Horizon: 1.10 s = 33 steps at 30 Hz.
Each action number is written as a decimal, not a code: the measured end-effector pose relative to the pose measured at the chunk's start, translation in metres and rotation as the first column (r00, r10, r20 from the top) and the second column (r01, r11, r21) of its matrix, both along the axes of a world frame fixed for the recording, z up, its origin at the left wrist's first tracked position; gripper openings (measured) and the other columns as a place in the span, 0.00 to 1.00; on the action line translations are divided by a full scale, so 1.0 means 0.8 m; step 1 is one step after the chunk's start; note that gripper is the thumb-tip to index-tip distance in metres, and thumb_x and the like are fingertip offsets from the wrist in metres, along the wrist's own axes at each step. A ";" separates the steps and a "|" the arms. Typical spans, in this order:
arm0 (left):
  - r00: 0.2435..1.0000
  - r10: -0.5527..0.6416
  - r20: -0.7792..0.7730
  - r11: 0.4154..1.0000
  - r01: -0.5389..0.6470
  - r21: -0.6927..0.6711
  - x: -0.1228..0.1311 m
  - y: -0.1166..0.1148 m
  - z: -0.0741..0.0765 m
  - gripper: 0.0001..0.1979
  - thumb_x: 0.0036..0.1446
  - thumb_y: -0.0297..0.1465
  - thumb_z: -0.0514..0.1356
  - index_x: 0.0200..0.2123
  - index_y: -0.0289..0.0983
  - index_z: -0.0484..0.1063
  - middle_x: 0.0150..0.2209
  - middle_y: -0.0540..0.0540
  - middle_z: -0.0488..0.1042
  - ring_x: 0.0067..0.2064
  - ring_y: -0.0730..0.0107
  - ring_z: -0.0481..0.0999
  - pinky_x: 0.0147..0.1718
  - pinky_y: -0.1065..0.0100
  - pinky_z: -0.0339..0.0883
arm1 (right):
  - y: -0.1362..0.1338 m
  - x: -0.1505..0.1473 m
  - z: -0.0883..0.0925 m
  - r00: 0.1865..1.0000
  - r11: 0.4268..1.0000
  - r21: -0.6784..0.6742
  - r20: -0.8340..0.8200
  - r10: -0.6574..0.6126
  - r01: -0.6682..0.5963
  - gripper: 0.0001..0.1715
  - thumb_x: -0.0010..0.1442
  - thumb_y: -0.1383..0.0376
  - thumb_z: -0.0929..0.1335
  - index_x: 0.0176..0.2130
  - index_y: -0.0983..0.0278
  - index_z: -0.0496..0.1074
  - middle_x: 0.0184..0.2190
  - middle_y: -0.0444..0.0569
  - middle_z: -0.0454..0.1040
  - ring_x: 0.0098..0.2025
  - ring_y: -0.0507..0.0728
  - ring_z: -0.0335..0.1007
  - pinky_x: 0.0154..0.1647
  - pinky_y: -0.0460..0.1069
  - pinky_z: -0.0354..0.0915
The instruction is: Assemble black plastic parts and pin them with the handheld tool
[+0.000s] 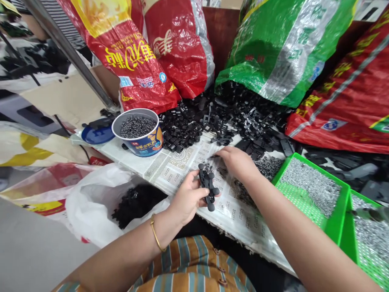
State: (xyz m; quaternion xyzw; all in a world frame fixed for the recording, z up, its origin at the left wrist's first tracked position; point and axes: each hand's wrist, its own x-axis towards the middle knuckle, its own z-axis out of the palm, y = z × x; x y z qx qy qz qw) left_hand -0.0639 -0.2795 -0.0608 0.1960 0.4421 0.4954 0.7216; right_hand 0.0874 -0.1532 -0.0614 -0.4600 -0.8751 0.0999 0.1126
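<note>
My left hand [188, 196] is closed around black plastic parts with round knobs [207, 186], held just above the table's front edge. Several pieces seem to be gripped together; how they join I cannot make out. Farther forward, my right hand [235, 160] is low over the patterned table cover [173, 176], its fingertips pinched near a small dark piece. What those fingers hold, if anything, is too small to name. Beyond them spreads a heap of loose black plastic parts [219, 121]. Small metal bits [267, 166] lie to the right of my right hand.
A tub [142, 144] of small dark pieces stands left, near a blue lid [99, 136]. Green baskets [316, 217] with silvery bits sit right. Red bags [182, 48] and a green bag [243, 61] line the back. A white bag [91, 202] hangs open below the left edge.
</note>
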 end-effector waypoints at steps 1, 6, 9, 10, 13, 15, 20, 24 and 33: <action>1.000 0.011 -0.002 1.000 -0.011 0.003 0.001 0.000 -0.001 0.24 0.44 0.22 0.58 0.45 0.41 0.55 0.37 0.48 0.69 0.34 0.63 0.77 0.24 0.70 0.66 | -0.004 0.003 0.002 0.997 0.998 0.025 -0.037 -0.060 0.061 0.22 0.56 0.72 0.60 0.48 0.60 0.71 0.44 0.54 0.71 0.43 0.61 0.67 0.42 0.53 0.63; 0.998 0.057 -0.038 0.998 -0.056 0.022 0.005 0.003 -0.003 0.24 0.45 0.23 0.59 0.45 0.41 0.55 0.42 0.45 0.70 0.35 0.65 0.76 0.25 0.69 0.68 | -0.063 0.024 0.009 0.793 0.916 -0.279 -0.467 -0.390 0.286 0.23 0.55 0.65 0.64 0.52 0.60 0.66 0.39 0.49 0.73 0.39 0.57 0.69 0.43 0.53 0.65; 0.998 0.056 -0.041 0.997 -0.054 0.046 0.009 0.003 -0.004 0.24 0.46 0.22 0.58 0.45 0.41 0.54 0.45 0.45 0.70 0.36 0.66 0.75 0.27 0.68 0.69 | -0.111 0.032 0.004 0.612 0.782 -0.556 -0.523 -0.593 0.282 0.23 0.53 0.60 0.66 0.50 0.59 0.67 0.37 0.48 0.74 0.35 0.55 0.70 0.39 0.52 0.66; 0.998 0.055 -0.038 0.997 -0.053 0.056 0.011 0.003 -0.005 0.24 0.47 0.22 0.58 0.46 0.42 0.54 0.45 0.45 0.69 0.37 0.65 0.75 0.26 0.68 0.69 | -0.125 0.033 0.001 0.602 0.762 -0.567 -0.503 -0.621 0.313 0.23 0.53 0.60 0.66 0.50 0.59 0.68 0.35 0.48 0.74 0.34 0.55 0.70 0.37 0.51 0.67; 0.997 0.071 -0.029 0.994 -0.068 0.087 0.017 0.002 -0.004 0.25 0.47 0.23 0.58 0.48 0.43 0.54 0.45 0.45 0.69 0.41 0.63 0.74 0.27 0.69 0.69 | -0.153 0.028 -0.009 0.691 0.795 -0.437 -0.413 -0.593 0.421 0.22 0.53 0.62 0.65 0.49 0.58 0.69 0.33 0.47 0.73 0.32 0.54 0.69 0.36 0.51 0.66; 0.995 0.097 -0.020 0.990 -0.094 0.108 0.020 0.001 -0.001 0.26 0.47 0.23 0.59 0.48 0.43 0.54 0.46 0.45 0.69 0.44 0.62 0.73 0.29 0.69 0.69 | -0.163 0.024 -0.016 0.787 0.850 -0.307 -0.337 -0.517 0.427 0.23 0.54 0.65 0.63 0.50 0.59 0.69 0.34 0.49 0.73 0.34 0.56 0.69 0.37 0.52 0.66; 0.991 0.137 -0.015 0.981 -0.133 0.140 0.023 -0.002 0.006 0.29 0.46 0.22 0.59 0.50 0.44 0.53 0.48 0.45 0.68 0.45 0.62 0.74 0.31 0.69 0.69 | -0.167 0.024 -0.028 0.770 0.841 -0.322 -0.352 -0.532 0.434 0.24 0.53 0.63 0.64 0.51 0.60 0.68 0.36 0.51 0.73 0.36 0.58 0.69 0.40 0.54 0.65; 0.987 0.154 -0.041 0.977 -0.145 0.157 0.022 -0.005 0.002 0.28 0.47 0.22 0.58 0.50 0.45 0.53 0.49 0.45 0.67 0.45 0.62 0.73 0.30 0.69 0.69 | -0.170 0.032 -0.019 0.325 0.636 -0.660 -0.546 -0.772 0.400 0.23 0.48 0.57 0.70 0.44 0.61 0.72 0.36 0.48 0.73 0.32 0.54 0.68 0.35 0.52 0.67; 0.979 0.193 -0.062 0.959 -0.175 0.222 0.039 -0.009 -0.018 0.25 0.51 0.23 0.59 0.49 0.44 0.54 0.45 0.47 0.71 0.47 0.68 0.72 0.48 0.62 0.65 | -0.184 0.004 0.005 0.118 0.585 -0.809 -0.577 -0.808 0.058 0.22 0.41 0.61 0.75 0.38 0.62 0.72 0.25 0.43 0.71 0.27 0.49 0.66 0.31 0.45 0.66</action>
